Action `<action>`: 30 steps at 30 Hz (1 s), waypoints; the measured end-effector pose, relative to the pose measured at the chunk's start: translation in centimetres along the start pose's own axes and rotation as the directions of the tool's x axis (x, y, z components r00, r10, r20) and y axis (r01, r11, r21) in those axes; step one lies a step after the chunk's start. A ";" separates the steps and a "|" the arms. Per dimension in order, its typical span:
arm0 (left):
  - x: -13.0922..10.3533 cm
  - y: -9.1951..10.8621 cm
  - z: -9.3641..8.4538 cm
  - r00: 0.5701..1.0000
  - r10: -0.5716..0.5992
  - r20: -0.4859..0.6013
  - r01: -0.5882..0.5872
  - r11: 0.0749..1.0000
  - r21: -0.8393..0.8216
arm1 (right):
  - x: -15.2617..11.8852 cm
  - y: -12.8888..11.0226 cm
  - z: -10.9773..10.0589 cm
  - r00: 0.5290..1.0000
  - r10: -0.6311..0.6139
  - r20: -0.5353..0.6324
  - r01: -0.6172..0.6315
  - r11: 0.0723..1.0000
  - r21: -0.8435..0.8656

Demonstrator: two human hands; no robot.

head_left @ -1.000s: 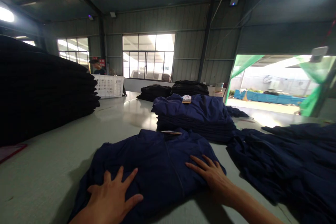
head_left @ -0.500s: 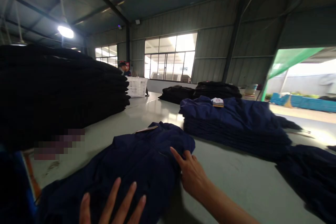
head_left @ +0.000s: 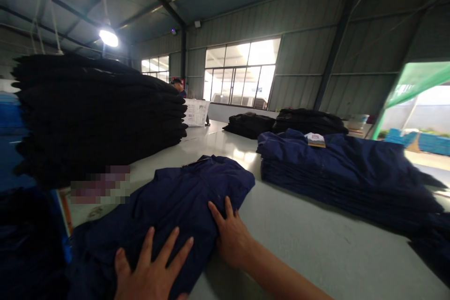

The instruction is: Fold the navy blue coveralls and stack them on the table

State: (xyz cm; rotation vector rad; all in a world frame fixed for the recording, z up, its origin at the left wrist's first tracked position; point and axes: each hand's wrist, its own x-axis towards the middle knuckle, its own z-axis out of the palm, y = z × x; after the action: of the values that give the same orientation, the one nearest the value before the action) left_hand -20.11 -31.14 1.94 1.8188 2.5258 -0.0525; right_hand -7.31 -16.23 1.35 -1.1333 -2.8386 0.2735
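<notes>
A dark navy folded garment (head_left: 176, 197) lies on the pale tabletop in front of me, with the edge of a tag at its far end. My left hand (head_left: 153, 267) rests on its near part, palm down and fingers spread. At the garment's right edge, my right hand (head_left: 234, 236) lies with its visible fingers stretched over the cloth; its underside is hidden. To the right sits a stack of navy garments (head_left: 330, 173), the top one bearing a white and brown label (head_left: 315, 139).
A tall pile of black garments (head_left: 101, 117) stands at the left. Lower black stacks (head_left: 309, 121) lie at the back. A white plastic basket (head_left: 197, 111) stands beyond the pile, near a person (head_left: 179, 86). The pale table (head_left: 281, 225) extends between the stacks.
My right hand has slid back toward me along the garment's edge, and its fingers have spread. More of my left hand shows on the cloth. The view has turned slightly left.
</notes>
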 end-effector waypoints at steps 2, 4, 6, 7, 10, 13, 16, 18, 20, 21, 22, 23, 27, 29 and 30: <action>0.8 -0.5 -0.2 0.998 -0.037 -0.044 0.037 0.999 0.001 | 2.1 -0.1 0.7 0.998 -0.054 -0.033 0.054 0.999 0.003; 1.6 -1.0 -0.2 0.993 -0.076 -0.094 0.078 0.997 0.008 | 3.9 -0.5 1.3 0.998 -0.028 -0.059 0.029 0.999 0.015; 2.4 -1.6 -0.3 0.987 -0.099 -0.126 0.101 0.995 0.015 | 4.9 -1.3 1.8 0.995 0.067 -0.071 -0.066 0.998 0.020; 2.7 -1.9 -0.3 0.985 -0.104 -0.140 0.108 0.994 0.018 | 5.1 -1.8 2.0 0.991 0.112 -0.071 -0.111 0.994 0.014; 3.0 -2.4 -0.2 0.979 -0.100 -0.180 0.110 0.993 0.043 | 5.0 -3.2 2.7 0.990 0.098 -0.098 -0.100 0.995 -0.013; 2.6 -2.3 -0.1 0.974 -0.094 -0.206 0.111 0.991 0.073 | 4.6 -3.6 3.7 0.993 0.005 -0.114 -0.006 1.000 -0.006; 2.0 -1.8 -0.3 0.975 -0.088 -0.204 0.105 0.992 0.074 | 4.6 -3.4 4.4 0.994 -0.020 -0.108 0.021 1.000 0.008; 1.7 -1.7 -0.6 0.979 -0.090 -0.180 0.106 0.991 0.080 | 4.6 -3.3 4.4 0.993 -0.030 -0.114 0.031 0.999 0.007; 1.6 -1.7 -0.9 0.985 -0.092 -0.146 0.105 0.991 0.086 | 4.5 -3.0 3.8 0.988 -0.056 -0.142 0.058 0.998 0.009; 1.6 -1.8 -1.1 0.987 -0.091 -0.130 0.103 0.991 0.084 | 4.6 -2.8 3.3 0.982 -0.069 -0.175 0.073 0.997 0.016; 1.6 -1.9 -1.2 0.989 -0.089 -0.117 0.098 0.992 0.079 | 4.7 -2.5 2.8 0.972 -0.071 -0.223 0.080 0.996 0.031; 1.6 -2.0 -1.3 0.991 -0.085 -0.107 0.093 0.993 0.075 | 5.0 -2.0 2.3 0.959 -0.057 -0.279 0.075 0.996 0.056; 1.6 -2.4 -1.1 0.991 -0.073 -0.109 0.081 0.994 0.075 | 7.2 1.3 1.1 0.890 0.193 -0.412 -0.088 0.962 0.260; 1.7 -2.5 -0.8 0.989 -0.080 -0.123 0.090 0.993 0.080 | 8.7 3.3 1.4 0.868 0.321 -0.380 -0.171 0.910 0.377; 1.8 -2.5 -0.6 0.988 -0.088 -0.124 0.099 0.992 0.084 | 9.3 4.3 1.6 0.859 0.360 -0.365 -0.189 0.884 0.427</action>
State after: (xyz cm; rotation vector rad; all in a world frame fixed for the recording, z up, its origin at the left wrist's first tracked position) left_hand -23.09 -30.20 2.49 1.7841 2.7332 -0.0625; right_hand -11.40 -6.95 -1.07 -1.3171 -2.1109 0.4898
